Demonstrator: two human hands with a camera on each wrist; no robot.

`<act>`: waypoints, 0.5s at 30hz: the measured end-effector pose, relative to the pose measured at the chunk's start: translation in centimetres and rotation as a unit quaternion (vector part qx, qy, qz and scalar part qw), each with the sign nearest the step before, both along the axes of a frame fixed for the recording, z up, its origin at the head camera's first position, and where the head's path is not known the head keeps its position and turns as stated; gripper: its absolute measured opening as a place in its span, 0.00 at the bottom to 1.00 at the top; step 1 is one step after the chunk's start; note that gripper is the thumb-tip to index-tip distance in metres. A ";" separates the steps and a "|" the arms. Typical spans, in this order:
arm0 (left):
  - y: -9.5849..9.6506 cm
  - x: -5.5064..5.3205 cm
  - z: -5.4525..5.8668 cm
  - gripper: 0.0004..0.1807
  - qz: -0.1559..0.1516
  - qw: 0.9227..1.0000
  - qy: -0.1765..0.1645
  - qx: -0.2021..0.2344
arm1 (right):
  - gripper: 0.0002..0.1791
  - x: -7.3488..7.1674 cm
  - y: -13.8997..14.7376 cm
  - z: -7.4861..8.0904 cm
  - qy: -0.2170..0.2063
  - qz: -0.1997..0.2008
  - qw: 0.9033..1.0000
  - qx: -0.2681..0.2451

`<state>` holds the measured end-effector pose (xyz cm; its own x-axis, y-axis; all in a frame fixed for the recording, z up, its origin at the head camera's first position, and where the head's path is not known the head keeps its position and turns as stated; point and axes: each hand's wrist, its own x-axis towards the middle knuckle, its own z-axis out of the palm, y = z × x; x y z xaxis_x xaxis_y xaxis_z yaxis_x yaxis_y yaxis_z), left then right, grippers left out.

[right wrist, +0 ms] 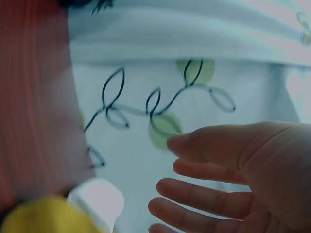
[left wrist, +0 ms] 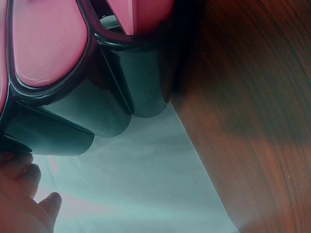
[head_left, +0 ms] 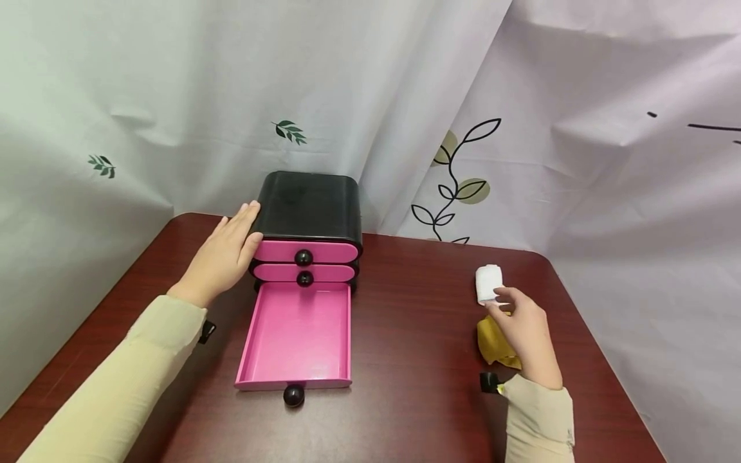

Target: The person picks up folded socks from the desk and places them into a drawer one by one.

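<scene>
A black drawer box with pink drawers stands toward the back of the table. Its bottom drawer is pulled out, and nothing lies in it; the upper two are closed. My left hand rests with straight fingers against the box's left side. On the right, my right hand hovers over a mustard-yellow cloth, its fingers loosely bent and apart, holding nothing. Just beyond its fingertips is a white rolled cloth. In the right wrist view the yellow cloth and white roll sit below the fingers.
The dark red wooden table has rounded back corners. A white curtain with leaf prints hangs behind it and along both sides. A round black knob sticks out from the front of the extended drawer.
</scene>
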<state>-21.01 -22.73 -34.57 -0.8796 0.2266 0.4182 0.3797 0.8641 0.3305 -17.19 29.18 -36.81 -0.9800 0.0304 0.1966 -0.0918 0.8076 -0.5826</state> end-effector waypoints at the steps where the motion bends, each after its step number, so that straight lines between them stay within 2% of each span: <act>1: 0.0 0.0 0.0 0.34 0.000 1.000 0.001 0.001 | 0.22 -0.1 0.5 -0.3 -0.007 -0.004 1.000 0.006; 7: 0.0 0.1 0.0 0.34 -0.008 1.000 0.008 0.006 | 0.27 -0.7 2.8 -1.8 -0.056 -0.024 0.998 0.012; 10: -0.1 0.0 0.0 0.33 -0.011 1.000 0.010 0.006 | 0.31 -0.7 3.6 -2.2 -0.107 -0.031 0.994 -0.001; 15: -0.1 -0.1 -0.1 0.33 -0.012 1.000 0.011 0.006 | 0.38 -0.8 4.4 -2.9 -0.197 -0.036 0.980 -0.012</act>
